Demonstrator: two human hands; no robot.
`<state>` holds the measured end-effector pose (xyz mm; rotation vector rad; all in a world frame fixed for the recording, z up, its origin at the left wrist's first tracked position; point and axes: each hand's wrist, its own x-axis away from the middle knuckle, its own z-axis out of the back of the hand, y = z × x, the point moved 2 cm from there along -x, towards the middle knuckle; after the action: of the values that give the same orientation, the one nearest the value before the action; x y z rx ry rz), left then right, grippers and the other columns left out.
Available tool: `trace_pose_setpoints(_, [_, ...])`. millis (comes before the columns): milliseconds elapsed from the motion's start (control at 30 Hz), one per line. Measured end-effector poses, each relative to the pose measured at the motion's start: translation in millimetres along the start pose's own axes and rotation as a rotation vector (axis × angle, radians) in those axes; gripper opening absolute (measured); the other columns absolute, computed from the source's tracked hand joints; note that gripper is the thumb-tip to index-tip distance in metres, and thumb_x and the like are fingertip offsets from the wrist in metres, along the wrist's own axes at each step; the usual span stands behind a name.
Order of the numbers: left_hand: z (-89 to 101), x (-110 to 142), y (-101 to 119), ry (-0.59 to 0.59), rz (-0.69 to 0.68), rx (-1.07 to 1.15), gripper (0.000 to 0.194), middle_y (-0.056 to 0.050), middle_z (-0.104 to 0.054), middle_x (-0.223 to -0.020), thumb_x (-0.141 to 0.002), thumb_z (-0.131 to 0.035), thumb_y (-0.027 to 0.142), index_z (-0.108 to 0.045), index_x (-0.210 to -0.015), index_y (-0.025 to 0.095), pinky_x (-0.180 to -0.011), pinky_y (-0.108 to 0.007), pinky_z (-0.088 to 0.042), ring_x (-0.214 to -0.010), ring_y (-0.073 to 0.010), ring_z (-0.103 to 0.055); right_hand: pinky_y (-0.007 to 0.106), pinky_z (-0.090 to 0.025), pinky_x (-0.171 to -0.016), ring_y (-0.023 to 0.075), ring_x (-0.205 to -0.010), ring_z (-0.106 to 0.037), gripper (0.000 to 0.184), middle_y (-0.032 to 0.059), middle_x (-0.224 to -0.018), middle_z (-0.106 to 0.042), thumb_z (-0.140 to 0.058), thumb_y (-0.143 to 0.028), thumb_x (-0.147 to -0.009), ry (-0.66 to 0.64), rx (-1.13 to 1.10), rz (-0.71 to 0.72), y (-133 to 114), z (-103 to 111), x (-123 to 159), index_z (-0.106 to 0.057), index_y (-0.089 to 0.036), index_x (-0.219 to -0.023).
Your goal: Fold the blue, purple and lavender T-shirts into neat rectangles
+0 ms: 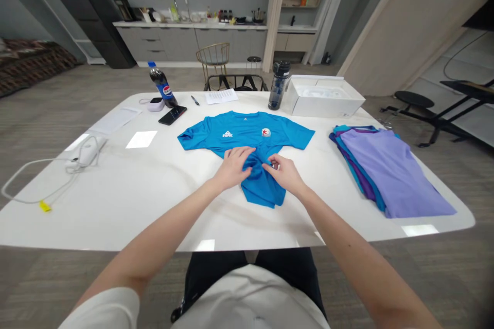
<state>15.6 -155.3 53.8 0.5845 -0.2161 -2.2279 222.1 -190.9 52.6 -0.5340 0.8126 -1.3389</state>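
Observation:
A blue short-sleeved T-shirt (247,131) lies front up on the white table, its neckline pointing away from me and small logos on its chest. Its upper part and sleeves are spread out, while the lower part is bunched and narrowed toward me. My left hand (233,168) rests on the left of the bunched cloth, fingers stretched out and thumb apart. On the other side, my right hand (285,172) pinches a fold of the shirt between thumb and fingers. Some of the cloth between both hands is hidden in folds.
Folded purple and blue clothes (397,169) lie stacked at the table's right. Behind the shirt stand a white box (324,97), a dark bottle (278,87) and a cola bottle (164,87) beside a phone (173,115). A white cable (34,160) trails at left.

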Motion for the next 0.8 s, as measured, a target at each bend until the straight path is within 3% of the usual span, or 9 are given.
trace_pose_setpoints(100, [16.8,46.4,17.4,-0.012,-0.029,0.068,0.051,-0.009,-0.061,-0.144,-0.090,-0.055,0.022,-0.053,-0.141,0.025,-0.112,-0.044,-0.031,-0.136,-0.0258,-0.050,0.030,-0.048,-0.069,0.0171,-0.073,-0.058,0.028,-0.0001,-0.083,-0.069,-0.070,-0.050,-0.087,-0.161,-0.234,0.091,-47.9,-7.6,29.2,-0.070,-0.024,-0.096])
trace_pose_setpoints(167, [24.8,72.4,19.8,-0.023,-0.031,0.098,0.039,-0.006,-0.067,-0.133,-0.086,-0.053,0.013,-0.062,-0.122,0.025,-0.113,-0.045,-0.030,-0.132,-0.0240,-0.055,0.031,-0.050,-0.070,0.0171,-0.075,-0.061,0.030,0.0009,-0.088,-0.072,-0.068,-0.051,-0.089,-0.264,-0.349,0.103,-60.8,-10.1,46.9,-0.071,-0.024,-0.100])
trace_pose_setpoints(233, [30.0,94.0,18.2,-0.043,-0.064,0.148,0.032,-0.005,-0.071,-0.123,-0.080,-0.052,0.007,-0.064,-0.104,0.024,-0.114,-0.043,-0.032,-0.126,-0.0220,-0.058,0.032,-0.051,-0.071,0.0180,-0.076,-0.063,0.030,0.0026,-0.090,-0.073,-0.063,-0.051,-0.092,-0.248,-0.366,0.072,-54.6,-10.5,58.4,-0.071,-0.022,-0.101])
trace_pose_setpoints(300, [33.4,111.6,14.0,-0.070,-0.083,0.214,0.028,-0.004,-0.072,-0.112,-0.075,-0.052,0.006,-0.061,-0.095,0.024,-0.112,-0.041,-0.036,-0.117,-0.0207,-0.062,0.034,-0.053,-0.075,0.0198,-0.080,-0.065,0.027,0.0044,-0.092,-0.074,-0.059,-0.045,-0.095,-0.172,-0.248,0.081,-36.5,-11.0,63.9,-0.071,-0.022,-0.101])
trace_pose_setpoints(433, [39.8,139.0,3.5,-0.163,-0.029,0.245,0.026,-0.004,-0.069,-0.097,-0.073,-0.048,0.009,-0.061,-0.090,0.023,-0.095,-0.033,-0.049,-0.099,-0.0200,-0.065,0.042,-0.048,-0.100,0.0248,-0.109,-0.063,0.026,0.0077,-0.116,-0.072,-0.051,-0.029,-0.098,-0.206,0.066,0.254,2.2,-21.9,69.0,-0.070,-0.023,-0.114])
trace_pose_setpoints(567, [59.0,163.6,-9.3,-0.258,0.054,0.178,0.024,-0.004,-0.069,-0.093,-0.075,-0.046,0.012,-0.065,-0.087,0.023,-0.085,-0.030,-0.049,-0.091,-0.0200,-0.065,0.041,-0.047,-0.103,0.0236,-0.113,-0.063,0.036,0.0080,-0.122,-0.071,-0.041,-0.019,-0.100,-0.213,0.149,0.198,26.3,-30.8,76.6,-0.067,-0.022,-0.125])
trace_pose_setpoints(700, [89.9,193.4,-29.2,-0.503,0.259,0.003,0.020,-0.002,-0.070,-0.077,-0.079,-0.048,0.019,-0.067,-0.073,0.024,-0.071,-0.029,-0.045,-0.075,-0.0205,-0.064,0.036,-0.048,-0.099,0.0218,-0.109,-0.064,0.032,0.0064,-0.118,-0.071,-0.046,-0.018,-0.099,-0.246,0.209,0.206,27.2,-26.6,86.2,-0.069,-0.023,-0.120])
trace_pose_setpoints(800, [106.3,209.4,-35.9,-0.620,0.405,-0.056,0.023,-0.002,-0.070,-0.074,-0.086,-0.054,0.035,-0.070,-0.075,0.024,-0.062,-0.028,-0.041,-0.066,-0.0199,-0.063,0.035,-0.049,-0.093,0.0223,-0.098,-0.066,0.026,0.0061,-0.103,-0.071,-0.051,-0.034,-0.102,-0.272,0.339,0.233,15.7,-21.4,91.2,-0.074,-0.025,-0.106])
